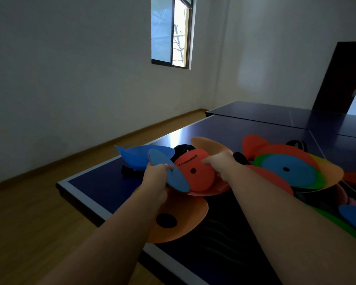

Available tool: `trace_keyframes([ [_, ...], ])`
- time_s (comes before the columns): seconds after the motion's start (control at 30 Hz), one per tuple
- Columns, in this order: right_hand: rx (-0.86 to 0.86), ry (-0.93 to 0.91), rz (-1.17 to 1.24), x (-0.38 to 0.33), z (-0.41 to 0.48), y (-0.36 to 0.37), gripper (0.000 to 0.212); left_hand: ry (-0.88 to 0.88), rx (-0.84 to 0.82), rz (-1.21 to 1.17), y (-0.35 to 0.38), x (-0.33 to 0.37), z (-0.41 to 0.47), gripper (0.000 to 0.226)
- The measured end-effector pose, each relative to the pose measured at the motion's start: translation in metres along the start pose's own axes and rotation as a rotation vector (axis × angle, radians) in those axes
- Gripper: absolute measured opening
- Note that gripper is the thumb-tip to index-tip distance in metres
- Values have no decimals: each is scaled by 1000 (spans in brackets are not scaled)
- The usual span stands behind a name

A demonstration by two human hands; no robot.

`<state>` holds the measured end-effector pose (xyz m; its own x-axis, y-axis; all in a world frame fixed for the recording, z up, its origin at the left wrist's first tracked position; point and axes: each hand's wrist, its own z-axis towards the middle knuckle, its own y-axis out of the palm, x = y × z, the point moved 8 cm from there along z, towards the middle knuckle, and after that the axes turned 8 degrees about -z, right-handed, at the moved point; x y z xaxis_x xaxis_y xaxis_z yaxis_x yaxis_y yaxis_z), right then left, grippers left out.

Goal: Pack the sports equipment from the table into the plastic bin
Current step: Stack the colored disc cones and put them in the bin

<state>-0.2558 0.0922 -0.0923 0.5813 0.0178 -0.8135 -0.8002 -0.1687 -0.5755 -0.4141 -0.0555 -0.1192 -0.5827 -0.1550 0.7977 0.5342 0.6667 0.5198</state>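
Your two bare forearms are reaching over the near edge of the dark blue table-tennis table (86,188). Your left hand (155,174) is pinching a flat blue plastic marker disc (173,175) at its rim, thumb on top. Your right hand (220,164) is curling its fingers round the right edge of a red-orange plastic disc (195,173) with a small centre hole. More discs are lying in a coloured pile (286,169) at the right, and an orange plastic disc (185,212) is lying under your left wrist. The plastic bin is not showing. These discs are probably light, thin, bendy and a little slippery, so taking them by the rim seems best. Dark print is running across the red-orange disc, but it is too small to read.
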Motion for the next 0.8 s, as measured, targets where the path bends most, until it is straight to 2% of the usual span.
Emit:
trace_keyframes([
  [0.07,102,-146,-290,-11,-1,-6,18,2,-28,21,-1,-1,-2,56],
  [0.1,159,-221,-338,-19,-6,-10,16,0,-30,26,-1,0,-1,57],
  [0.17,242,-341,-267,-32,-18,-21,5,-5,-39,-5,0,2,-4,55],
  [0.27,407,-431,-90,-45,-37,-55,8,22,-66,-87,4,12,-16,46],
  [0.33,484,-430,123,-47,-47,-80,9,56,-83,-85,9,18,-25,49],
  [0.37,459,-396,263,-44,-48,-88,9,68,-111,-101,13,20,-29,57],
  [0.43,289,-304,469,-38,-49,-88,11,53,-216,-108,29,23,-42,82],
  [0.5,138,-263,469,-32,-51,-79,11,29,-370,-96,49,22,-61,89],
  [0.57,118,-291,350,-29,-61,-81,8,-21,-496,-151,67,17,-81,74],
  [0.67,136,-357,157,-24,-78,-103,14,-100,-531,-204,81,1,-97,35],
  [0.73,96,-373,40,-15,-83,-119,21,-132,-494,-138,84,-13,-101,31],
  [0.8,104,-306,-28,8,-78,-138,34,-132,-466,-89,91,-24,-103,25],
])
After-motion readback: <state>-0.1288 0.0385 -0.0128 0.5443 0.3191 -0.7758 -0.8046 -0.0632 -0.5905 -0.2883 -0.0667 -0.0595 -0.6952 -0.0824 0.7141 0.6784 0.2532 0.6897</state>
